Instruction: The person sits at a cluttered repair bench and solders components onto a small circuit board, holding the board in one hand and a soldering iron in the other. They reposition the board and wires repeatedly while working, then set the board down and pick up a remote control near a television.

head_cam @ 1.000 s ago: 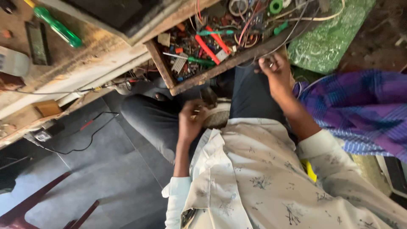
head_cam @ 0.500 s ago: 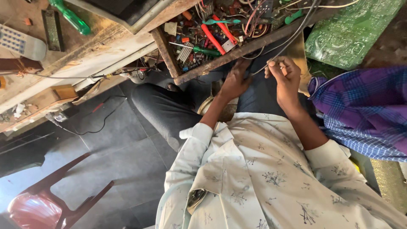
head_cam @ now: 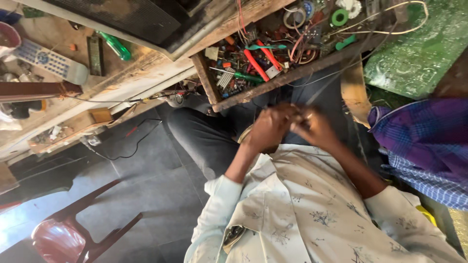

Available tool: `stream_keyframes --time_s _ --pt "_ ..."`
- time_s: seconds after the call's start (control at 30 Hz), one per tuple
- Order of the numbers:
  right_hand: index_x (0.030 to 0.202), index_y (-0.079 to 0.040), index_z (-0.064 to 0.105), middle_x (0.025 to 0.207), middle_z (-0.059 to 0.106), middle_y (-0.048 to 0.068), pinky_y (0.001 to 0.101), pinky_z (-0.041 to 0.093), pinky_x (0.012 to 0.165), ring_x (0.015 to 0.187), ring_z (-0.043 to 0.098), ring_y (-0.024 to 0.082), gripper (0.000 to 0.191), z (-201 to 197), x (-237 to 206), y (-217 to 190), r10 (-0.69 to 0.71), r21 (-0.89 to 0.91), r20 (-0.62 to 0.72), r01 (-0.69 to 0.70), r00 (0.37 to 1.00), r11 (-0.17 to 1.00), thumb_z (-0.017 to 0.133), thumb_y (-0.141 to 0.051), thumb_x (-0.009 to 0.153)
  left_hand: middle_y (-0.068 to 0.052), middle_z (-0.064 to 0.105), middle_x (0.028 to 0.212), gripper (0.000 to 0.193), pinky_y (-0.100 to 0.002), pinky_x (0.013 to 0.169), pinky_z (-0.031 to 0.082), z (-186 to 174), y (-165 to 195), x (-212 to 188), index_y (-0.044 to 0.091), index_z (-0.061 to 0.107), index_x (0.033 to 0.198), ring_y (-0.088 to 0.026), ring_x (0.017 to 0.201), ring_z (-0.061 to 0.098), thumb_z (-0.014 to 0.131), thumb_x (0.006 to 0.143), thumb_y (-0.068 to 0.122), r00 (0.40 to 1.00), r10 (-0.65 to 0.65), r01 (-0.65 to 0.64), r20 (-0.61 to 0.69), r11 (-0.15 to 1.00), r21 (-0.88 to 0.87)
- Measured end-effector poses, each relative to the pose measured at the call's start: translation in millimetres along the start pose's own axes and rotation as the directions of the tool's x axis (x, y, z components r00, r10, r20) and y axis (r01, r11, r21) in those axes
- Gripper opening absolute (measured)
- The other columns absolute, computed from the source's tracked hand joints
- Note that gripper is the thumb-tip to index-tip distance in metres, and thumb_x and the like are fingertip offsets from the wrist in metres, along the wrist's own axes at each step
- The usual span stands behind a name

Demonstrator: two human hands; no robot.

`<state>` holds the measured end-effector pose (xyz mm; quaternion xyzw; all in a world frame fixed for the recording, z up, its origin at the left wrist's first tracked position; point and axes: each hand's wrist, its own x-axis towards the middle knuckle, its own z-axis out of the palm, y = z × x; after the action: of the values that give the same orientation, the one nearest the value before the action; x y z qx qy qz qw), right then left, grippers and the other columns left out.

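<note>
**Two hands meet below a crowded parts tray**

Largest in view is the dark tiled floor (head_cam: 146, 195), filling the 7 to 9 o'clock part of the picture. On it, at 8 o'clock, stands a red chair (head_cam: 63, 238) with dark legs. A pale patterned shirt (head_cam: 312, 219) covers the 5 o'clock area, its sleeves running up toward the centre. At 3 o'clock lies a purple and blue checked cloth (head_cam: 419, 146). Above it, at 1 o'clock, sits a green circuit board (head_cam: 419, 53).

Across 10 to 11 o'clock runs a worn wooden workbench (head_cam: 112, 92), carrying a grey remote control (head_cam: 51, 61) and a green-handled screwdriver (head_cam: 114, 45).

At 12 o'clock is a wooden tray (head_cam: 287, 75) packed with small parts: red-handled pliers (head_cam: 258, 61), a roll of green tape (head_cam: 340, 17), loose wires (head_cam: 292, 44) and assorted components.

Just below the tray's front edge, near the centre, the two hands come together. The left hand (head_cam: 270, 127) is curled, fingers folded toward the right hand (head_cam: 316, 127), which is also curled; the two touch or nearly touch. Motion blur hides what lies between the fingers, so I cannot tell whether either hand grips anything. Thin dark wires run down from the tray toward the hands, above the dark trousers (head_cam: 209, 136).
</note>
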<state>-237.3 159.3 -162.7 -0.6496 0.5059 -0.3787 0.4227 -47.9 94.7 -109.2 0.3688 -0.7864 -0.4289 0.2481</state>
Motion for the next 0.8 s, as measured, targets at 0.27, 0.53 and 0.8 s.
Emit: stream_keyframes --time_s 0.27,0.53,0.8 --pt "0.119 -0.004 0.068 0.114 0.071 0.013 0.0427 0.057 0.086 0.102 0.071 0.032 0.03 9.3 3.8 -83.0 -0.14 0.07 0.356 0.123 0.924 0.99 0.069 -0.008 0.089 -0.019 0.055 0.131 0.059 -0.046 0.102 0.043 -81.5 51.2 -18.6 0.0 0.056 0.132 -0.035 0.122 0.053 0.07 0.099 0.047 0.957 0.269 -0.289 -0.111 0.84 -0.46" --pt "0.109 -0.007 0.072 0.088 0.074 0.009 0.0375 0.052 0.064 0.07 0.066 0.023 0.018 -118.6 -0.9 -155.1 -0.549 0.725 0.468 0.055 0.693 0.687 0.066 -0.022 0.101 -0.016 0.073 0.107 0.019 -0.042 0.093 0.054 -33.4 -47.3 -95.0 0.004 0.073 0.101 -0.035 0.104 0.068 0.074 0.09 0.02 0.978 -0.209 0.208 -0.005 0.978 -0.01" --pt "0.12 -0.002 0.071 0.093 0.074 0.014 0.04 0.052 0.064 0.071 0.066 0.027 0.038 -201.3 -12.2 -99.0 -0.16 0.488 0.462 -0.099 0.873 0.867 0.072 -0.027 0.091 -0.016 0.065 0.097 0.017 -0.049 0.091 0.053 -79.7 -20.7 -98.2 0.003 0.063 0.097 -0.04 0.096 0.063 0.068 0.08 0.006 0.974 0.084 -0.04 -0.21 0.978 0.204"
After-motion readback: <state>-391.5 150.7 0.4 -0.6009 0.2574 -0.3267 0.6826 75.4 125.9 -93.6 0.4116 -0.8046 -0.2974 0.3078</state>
